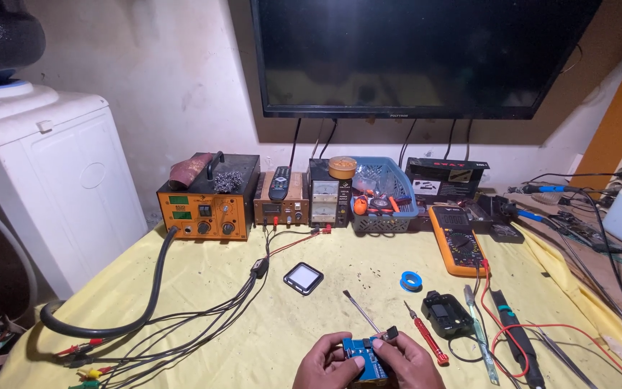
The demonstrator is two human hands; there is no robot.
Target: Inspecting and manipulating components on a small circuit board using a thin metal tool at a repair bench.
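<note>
At the bottom middle of the head view, my left hand [323, 364] and my right hand [408, 362] hold a small blue circuit board [363, 355] between them over the yellow tablecloth [253, 324]. My right hand's fingertips also pinch a small black part [391, 333] just above the board's right end. A thin screwdriver with a dark tip [360, 310] and a red-handled screwdriver [427, 341] lie right by my hands.
An orange soldering station [206, 209], two bench power supplies [282, 205], a blue basket [386, 198], an orange multimeter [456, 241] and a wall monitor [419, 57] line the back. A square lens [303, 278], blue tape roll [410, 281], black module [446, 313], soldering iron [516, 335] and several cables surround my hands.
</note>
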